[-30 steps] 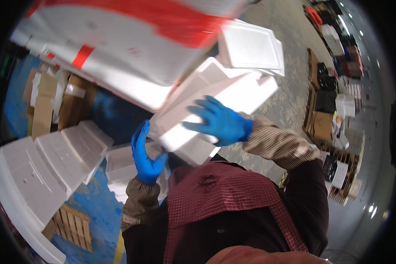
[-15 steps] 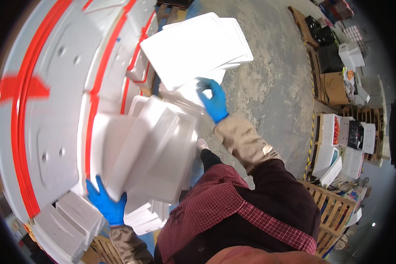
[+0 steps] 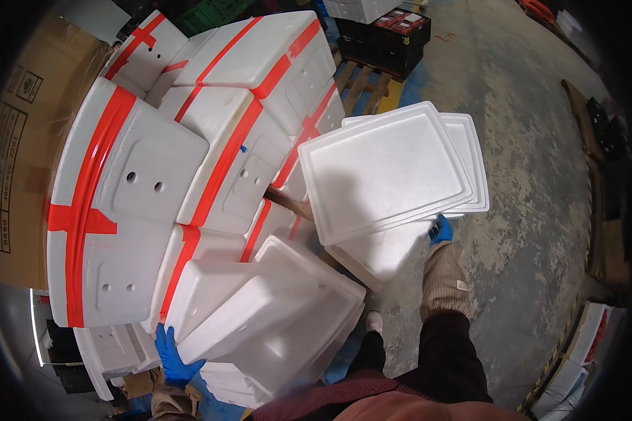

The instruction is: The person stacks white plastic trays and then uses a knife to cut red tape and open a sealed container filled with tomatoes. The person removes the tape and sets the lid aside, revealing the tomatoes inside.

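Note:
My left hand, in a blue glove, is at the lower left corner of a tilted white foam lid, fingers along its side and thumb at its lower edge. That lid leans over an open white foam box. My right hand, also gloved in blue, has its fingers curled at the near right edge of a loose stack of white foam lids; the fingertips are partly hidden. Beneath these lids is a white foam block or box.
White foam boxes bound with red tape are piled at left, beside a large cardboard carton. More white foam pieces lie low near my left arm. A black crate and a wooden pallet stand far ahead on concrete floor.
The view has tilted up and shifted left. My right hand, earlier raised with curled fingers near the lids, is now at their edge. The left hand stays at the tilted lid's corner.

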Available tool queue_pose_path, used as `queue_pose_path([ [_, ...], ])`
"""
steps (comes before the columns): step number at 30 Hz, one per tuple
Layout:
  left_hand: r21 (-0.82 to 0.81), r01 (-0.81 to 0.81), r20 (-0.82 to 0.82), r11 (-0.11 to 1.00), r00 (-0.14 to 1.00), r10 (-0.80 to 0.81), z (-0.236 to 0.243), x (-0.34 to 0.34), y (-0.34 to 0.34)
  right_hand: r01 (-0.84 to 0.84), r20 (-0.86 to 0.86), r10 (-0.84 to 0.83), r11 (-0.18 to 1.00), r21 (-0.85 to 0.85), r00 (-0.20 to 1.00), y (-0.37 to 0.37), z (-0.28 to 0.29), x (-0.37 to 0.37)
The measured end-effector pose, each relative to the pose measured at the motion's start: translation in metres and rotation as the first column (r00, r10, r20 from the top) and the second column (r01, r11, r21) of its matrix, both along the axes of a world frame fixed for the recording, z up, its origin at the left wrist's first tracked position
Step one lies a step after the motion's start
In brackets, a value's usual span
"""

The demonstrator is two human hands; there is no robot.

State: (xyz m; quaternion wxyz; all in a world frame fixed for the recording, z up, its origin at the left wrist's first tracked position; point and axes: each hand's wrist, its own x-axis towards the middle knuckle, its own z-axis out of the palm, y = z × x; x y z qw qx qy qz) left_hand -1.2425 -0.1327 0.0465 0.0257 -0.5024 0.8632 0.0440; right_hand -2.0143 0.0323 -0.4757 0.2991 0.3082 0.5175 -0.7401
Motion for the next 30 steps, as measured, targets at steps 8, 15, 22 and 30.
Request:
queue_pose_path([
  [8, -0.039, -0.007, 0.0, 0.999, 1.0, 0.007, -0.004, 0.004, 0.002, -0.015, -0.118, -0.009, 0.979, -0.201, 0.993, 0.008, 0.007, -0.012],
  [15, -0.048, 0.012, -0.066, 0.999, 0.998, -0.016, -0.005, 0.005, 0.0, 0.038, 0.015, -0.036, 0.948, -0.317, 0.999, 0.039, 0.031, 0.004],
  [22, -0.074, -0.023, 0.043, 0.997, 0.999, 0.026, 0.0, -0.002, 0.009, 0.119, -0.08, -0.149, 0.948, -0.296, 0.986, 0.132, 0.095, 0.068],
  [30, -0.037, 0.074, -0.108, 0.997, 0.991, -0.077, 0.01, 0.012, 0.025, 0.251, -0.192, -0.315, 0.921, -0.297, 0.93, 0.281, 0.218, 0.184],
])
